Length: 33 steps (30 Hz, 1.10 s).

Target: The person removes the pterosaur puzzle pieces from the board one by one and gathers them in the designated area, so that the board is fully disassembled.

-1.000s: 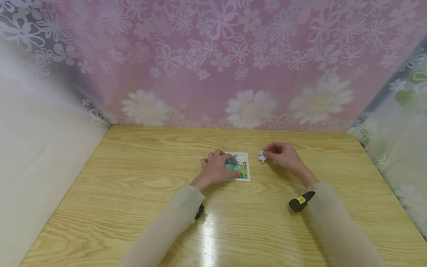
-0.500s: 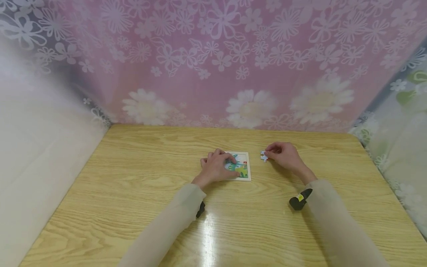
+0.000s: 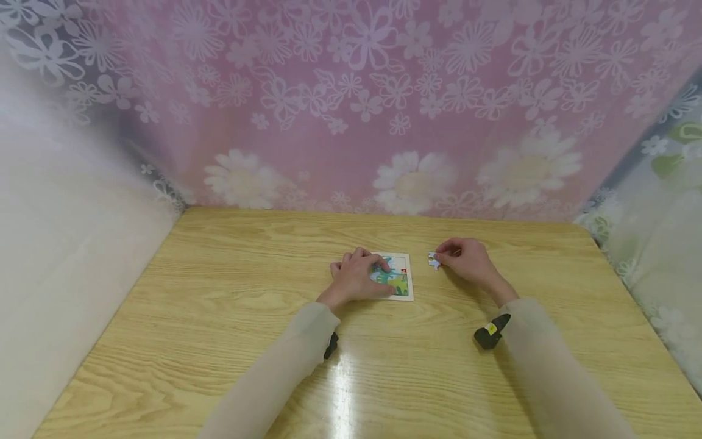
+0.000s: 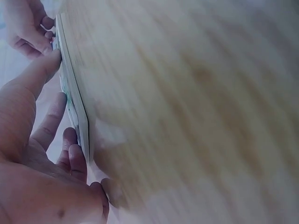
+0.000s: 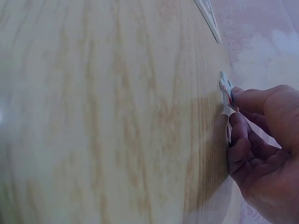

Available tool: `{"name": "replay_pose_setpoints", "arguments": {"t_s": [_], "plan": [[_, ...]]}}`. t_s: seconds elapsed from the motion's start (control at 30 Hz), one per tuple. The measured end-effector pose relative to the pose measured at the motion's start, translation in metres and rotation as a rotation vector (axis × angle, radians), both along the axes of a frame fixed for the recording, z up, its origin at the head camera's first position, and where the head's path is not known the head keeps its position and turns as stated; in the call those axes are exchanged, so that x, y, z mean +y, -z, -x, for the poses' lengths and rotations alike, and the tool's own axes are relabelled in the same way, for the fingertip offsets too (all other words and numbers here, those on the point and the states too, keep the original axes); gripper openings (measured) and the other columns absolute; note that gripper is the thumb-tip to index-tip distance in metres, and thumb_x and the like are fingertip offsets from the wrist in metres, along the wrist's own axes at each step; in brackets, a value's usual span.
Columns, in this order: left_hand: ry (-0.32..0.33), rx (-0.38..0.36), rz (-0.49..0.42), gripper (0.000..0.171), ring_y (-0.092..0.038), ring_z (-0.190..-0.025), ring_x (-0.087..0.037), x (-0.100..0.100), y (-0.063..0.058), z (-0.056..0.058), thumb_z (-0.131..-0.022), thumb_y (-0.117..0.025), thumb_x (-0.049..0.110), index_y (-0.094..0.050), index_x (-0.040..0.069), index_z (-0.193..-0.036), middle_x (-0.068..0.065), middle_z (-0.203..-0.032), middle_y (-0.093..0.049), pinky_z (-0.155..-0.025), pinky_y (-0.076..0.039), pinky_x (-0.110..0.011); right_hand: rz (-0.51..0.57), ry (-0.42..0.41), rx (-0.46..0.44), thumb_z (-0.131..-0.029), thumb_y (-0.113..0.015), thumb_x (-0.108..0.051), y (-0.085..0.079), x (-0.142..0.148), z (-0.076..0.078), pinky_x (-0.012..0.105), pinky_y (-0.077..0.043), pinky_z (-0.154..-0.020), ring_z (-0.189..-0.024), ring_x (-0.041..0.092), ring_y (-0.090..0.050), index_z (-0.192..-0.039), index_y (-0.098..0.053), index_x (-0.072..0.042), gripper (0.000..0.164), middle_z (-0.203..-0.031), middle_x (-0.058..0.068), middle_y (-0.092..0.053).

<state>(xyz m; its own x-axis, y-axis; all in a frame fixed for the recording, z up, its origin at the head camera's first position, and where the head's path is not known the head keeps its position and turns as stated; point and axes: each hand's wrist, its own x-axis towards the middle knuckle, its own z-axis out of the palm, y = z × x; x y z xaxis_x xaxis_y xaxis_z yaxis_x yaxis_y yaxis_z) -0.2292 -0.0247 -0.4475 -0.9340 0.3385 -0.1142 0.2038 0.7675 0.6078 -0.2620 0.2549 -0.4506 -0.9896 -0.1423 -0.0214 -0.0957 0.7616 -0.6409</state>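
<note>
A small square jigsaw puzzle in a white tray [image 3: 410, 281] lies on the table, its picture green, blue and yellow. My left hand [image 3: 358, 276] rests over its left side, thumb and fingers spread across the picture and hiding part of it. In the left wrist view, those fingertips touch the top of the thin tray [image 4: 77, 95]. To the right of the tray, my right hand [image 3: 467, 262] pinches a loose puzzle piece [image 3: 432, 261] between thumb and fingers. The right wrist view shows this piece [image 5: 224, 87] edge-on, just above or at the table surface; which, I cannot tell.
The wood-grain table [image 3: 247, 268] spreads around both hands. Behind it hangs a pink flowered curtain [image 3: 329, 140], with pale cloth [image 3: 66, 231] at the left and flowered cloth [image 3: 658, 244] at the right. A black wrist camera [image 3: 488, 334] sits by the right sleeve.
Over the last second the puzzle piece has turned slightly in my right hand and shifted a little to the right. My left hand stays on the tray.
</note>
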Motion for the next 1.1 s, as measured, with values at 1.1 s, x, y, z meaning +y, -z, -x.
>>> {"name": "replay_pose_setpoints", "arguments": {"t_s": [1.1], "plan": [[-0.019, -0.01, 0.034, 0.036, -0.043, -0.116, -0.026, 0.002, 0.003, 0.004, -0.08, -0.082, 0.055, -0.067, 0.036, -0.106, 0.002, -0.128, -0.051, -0.093, -0.025, -0.052, 0.029, -0.238, 0.05, -0.093, -0.073, -0.015, -0.007, -0.044, -0.023, 0.034, -0.052, -0.076, -0.083, 0.017, -0.064, -0.11, -0.075, -0.005, 0.02, -0.092, 0.007, -0.072]]}}
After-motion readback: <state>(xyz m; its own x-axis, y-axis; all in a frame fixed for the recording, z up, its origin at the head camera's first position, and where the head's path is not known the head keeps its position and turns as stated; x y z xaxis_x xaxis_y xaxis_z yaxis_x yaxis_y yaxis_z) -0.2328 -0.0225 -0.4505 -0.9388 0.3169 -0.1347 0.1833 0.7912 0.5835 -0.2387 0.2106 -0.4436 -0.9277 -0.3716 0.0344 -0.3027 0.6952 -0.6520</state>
